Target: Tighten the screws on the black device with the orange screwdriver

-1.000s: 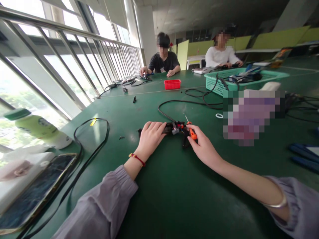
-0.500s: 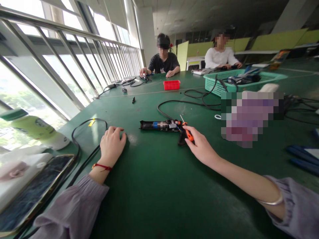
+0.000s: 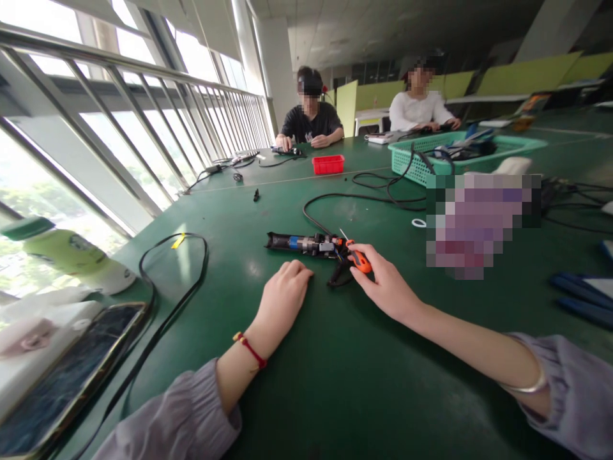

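A black corded device [image 3: 302, 243] with part of its housing off lies on the green table [image 3: 306, 358]. A blue band, bare inner parts and thin wires show along it, and a dark angled part extends from its right end. My right hand [image 3: 387, 281] holds an orange-and-black screwdriver [image 3: 360, 260] at that right end. Its thin shaft points up and left over the device; the tip does not clearly touch it. My left hand [image 3: 286, 291], with a red bracelet, is low over the table just in front of the device, fingers bent and partly hidden, apparently empty.
A red tray [image 3: 328, 165] and a green basket [image 3: 416, 161] of tools and cables stand farther back. A phone [image 3: 71, 377], a bottle [image 3: 71, 255] and a looped black cable [image 3: 207, 249] are at left. Blue-handled pliers [image 3: 582, 297] lie right. Two people sit across the table.
My left hand has moved right, from beside the looped cable to just in front of the device. The screwdriver has shifted slightly left and tilted; the device's angled part has swung a little left.
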Motion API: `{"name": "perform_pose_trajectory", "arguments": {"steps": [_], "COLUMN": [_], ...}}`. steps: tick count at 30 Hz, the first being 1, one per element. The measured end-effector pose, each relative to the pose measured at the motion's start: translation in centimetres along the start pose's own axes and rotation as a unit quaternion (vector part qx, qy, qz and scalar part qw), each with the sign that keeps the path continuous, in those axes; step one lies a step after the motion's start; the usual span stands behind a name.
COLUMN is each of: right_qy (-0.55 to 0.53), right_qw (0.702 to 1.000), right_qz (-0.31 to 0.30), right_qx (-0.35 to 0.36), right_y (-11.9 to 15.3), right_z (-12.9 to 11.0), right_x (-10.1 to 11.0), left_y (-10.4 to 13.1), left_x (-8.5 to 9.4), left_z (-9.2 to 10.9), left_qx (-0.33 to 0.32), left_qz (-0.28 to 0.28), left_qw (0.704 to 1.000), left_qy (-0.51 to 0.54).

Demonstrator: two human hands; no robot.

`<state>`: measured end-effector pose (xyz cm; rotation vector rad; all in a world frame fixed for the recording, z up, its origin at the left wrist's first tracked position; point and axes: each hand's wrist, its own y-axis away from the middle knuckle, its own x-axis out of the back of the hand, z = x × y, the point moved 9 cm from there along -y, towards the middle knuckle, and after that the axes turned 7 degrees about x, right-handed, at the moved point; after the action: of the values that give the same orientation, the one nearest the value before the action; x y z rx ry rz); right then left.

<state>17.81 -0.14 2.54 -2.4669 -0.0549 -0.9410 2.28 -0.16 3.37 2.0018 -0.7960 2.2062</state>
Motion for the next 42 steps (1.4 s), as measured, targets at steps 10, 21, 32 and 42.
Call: {"name": "perform_pose_trajectory", "arguments": {"steps": [10,21,32,42], "right_qy": [-0.007,0.019,0.020,0.020], "right_qw": [0.997,0.996,0.995,0.994], "right_qz": [-0.060,-0.069,-0.068,-0.079], "right_qx": [0.056,0.057,0.064,0.070], "right_y": [0.3,0.2,0.2,0.3], "right_z": [-1.5,-1.7,-2.1,-1.8], "right_x": [-0.7,-0.7,-0.7,-0.9], "left_y": [-1.1,-3.1,-3.1,-2.0], "left_x": [0.4,1.9,1.7,2.0], "left_z": [-0.1,-1.5,-1.5,-0.5], "left_qx": [0.029,0.034,0.018,-0.003], "left_qz": [0.051,0.169,0.178,0.149], "left_qw": [0.988,0.959,0.964,0.982], "left_qy": [0.144,0.225,0.198,0.120]}}
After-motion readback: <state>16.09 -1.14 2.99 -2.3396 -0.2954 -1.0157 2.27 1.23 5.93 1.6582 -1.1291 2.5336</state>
